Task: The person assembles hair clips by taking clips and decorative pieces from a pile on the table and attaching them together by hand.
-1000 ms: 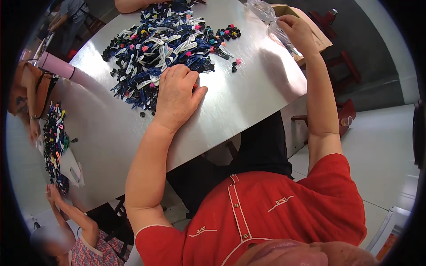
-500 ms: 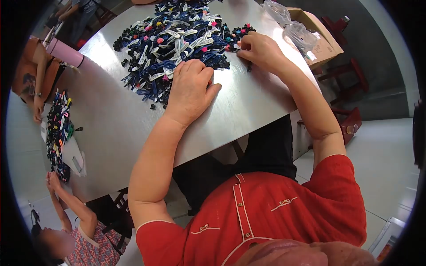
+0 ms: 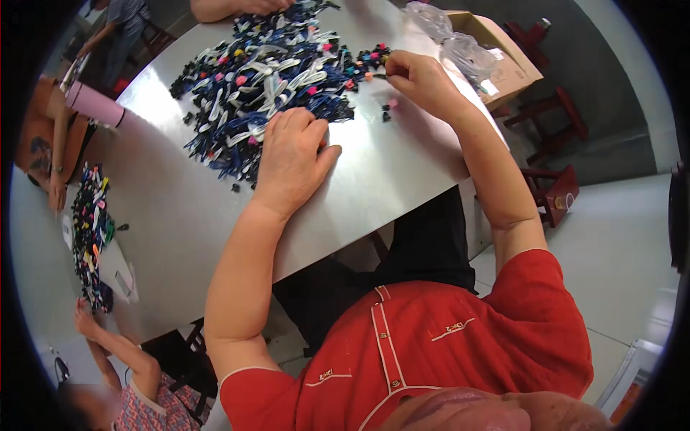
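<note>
A heap of hair clips and hair ties [image 3: 266, 72], mostly white, navy and black with bright small pieces, lies on the metal table [image 3: 359, 194]. My left hand [image 3: 291, 158] rests palm down on the heap's near edge, fingers stretched and thumb apart. To the right, my right hand [image 3: 424, 82] is closed in a pinch beside a cluster of small clips [image 3: 374, 54]; what its fingertips hold, if anything, is too small to make out. A little pink and black clip pair [image 3: 389, 110] lies just below that hand.
At the right stands a cardboard box [image 3: 496, 65] with clear plastic bags [image 3: 467, 54]. Another pile of clips [image 3: 90, 230] is at the left, near two co-workers' hands. A pink tumbler [image 3: 95, 104] is on the table. Another person's hand [image 3: 251, 6] touches the heap's far side.
My right hand has shifted slightly left relative to the table, still pinched. A pink piece now shows near the loose black one. A co-worker's hand has appeared at the heap's far side.
</note>
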`<state>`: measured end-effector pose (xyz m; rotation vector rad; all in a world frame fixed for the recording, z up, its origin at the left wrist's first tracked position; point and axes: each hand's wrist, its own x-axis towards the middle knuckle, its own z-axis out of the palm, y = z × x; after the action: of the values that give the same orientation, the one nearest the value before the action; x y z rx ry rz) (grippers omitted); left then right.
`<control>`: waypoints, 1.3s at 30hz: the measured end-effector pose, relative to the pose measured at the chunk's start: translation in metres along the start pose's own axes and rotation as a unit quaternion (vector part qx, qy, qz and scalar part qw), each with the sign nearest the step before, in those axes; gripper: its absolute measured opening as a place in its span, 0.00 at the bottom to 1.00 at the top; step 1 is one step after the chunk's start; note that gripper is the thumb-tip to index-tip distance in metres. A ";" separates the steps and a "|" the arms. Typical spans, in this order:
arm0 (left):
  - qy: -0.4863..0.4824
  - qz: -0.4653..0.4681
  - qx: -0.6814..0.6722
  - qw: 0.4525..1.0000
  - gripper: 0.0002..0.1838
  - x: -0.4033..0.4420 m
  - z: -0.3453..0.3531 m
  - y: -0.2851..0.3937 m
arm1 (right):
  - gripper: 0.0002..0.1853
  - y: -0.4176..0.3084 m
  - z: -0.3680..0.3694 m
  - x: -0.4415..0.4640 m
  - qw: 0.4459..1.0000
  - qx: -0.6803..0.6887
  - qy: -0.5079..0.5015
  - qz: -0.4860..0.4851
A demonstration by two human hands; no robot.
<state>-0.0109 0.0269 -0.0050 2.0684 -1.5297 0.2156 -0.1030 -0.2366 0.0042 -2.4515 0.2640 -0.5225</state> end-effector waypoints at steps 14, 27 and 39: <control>0.012 0.000 0.016 1.000 0.11 -0.002 0.001 0.001 | 0.14 0.088 -0.108 0.003 0.955 -0.206 0.171 0.124; 0.000 -0.002 0.016 1.000 0.12 -0.002 0.000 0.001 | 0.14 0.143 -0.108 -0.001 0.866 -0.431 0.070 0.242; 0.008 0.001 0.014 1.000 0.13 -0.001 0.003 -0.002 | 0.18 0.101 -0.088 0.028 0.932 -0.338 0.064 0.113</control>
<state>-0.0103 0.0265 -0.0088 2.0816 -1.5287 0.2539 -0.1220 -0.3717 0.0162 -2.9844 0.8983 -0.5555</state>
